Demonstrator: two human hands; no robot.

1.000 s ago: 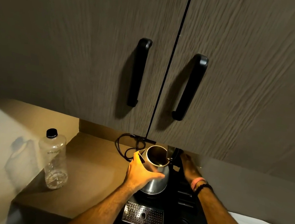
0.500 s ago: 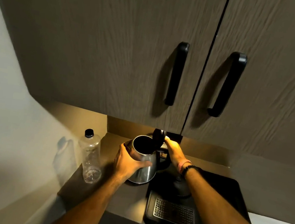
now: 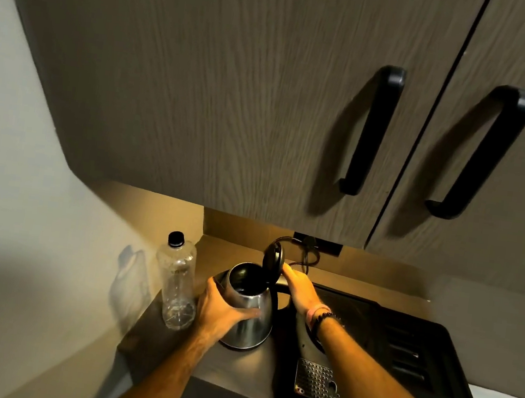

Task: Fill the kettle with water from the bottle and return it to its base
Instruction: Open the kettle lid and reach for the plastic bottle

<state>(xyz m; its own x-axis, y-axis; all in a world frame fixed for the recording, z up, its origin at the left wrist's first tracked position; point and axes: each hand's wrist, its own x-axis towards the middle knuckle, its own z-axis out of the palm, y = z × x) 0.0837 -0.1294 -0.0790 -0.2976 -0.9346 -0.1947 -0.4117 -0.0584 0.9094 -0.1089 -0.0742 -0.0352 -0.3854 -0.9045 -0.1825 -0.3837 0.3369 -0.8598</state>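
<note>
A steel kettle [image 3: 247, 324] stands on the brown counter, just left of the black tray. Its black lid [image 3: 272, 261] is flipped upright and the dark inside shows. My left hand [image 3: 221, 311] wraps the kettle's body from the left. At the top of its black handle, my right hand [image 3: 298, 289] holds on with fingertips by the lid hinge. A clear plastic bottle [image 3: 177, 284] with a black cap stands upright right next to my left hand; it holds only a little water at the bottom. The round kettle base [image 3: 305, 343] sits on the tray, mostly hidden under my right wrist.
The black tray [image 3: 402, 345] carries a perforated metal drip grate [image 3: 318, 382]. A power cord [image 3: 306, 259] runs to a wall socket at the back. Wooden wall cabinets with black handles [image 3: 372, 129] hang low overhead. A pale wall closes the left side.
The kettle has come off its base on the tray and moved left onto the counter next to the bottle. Its lid now stands upright. Both hands stayed on the kettle.
</note>
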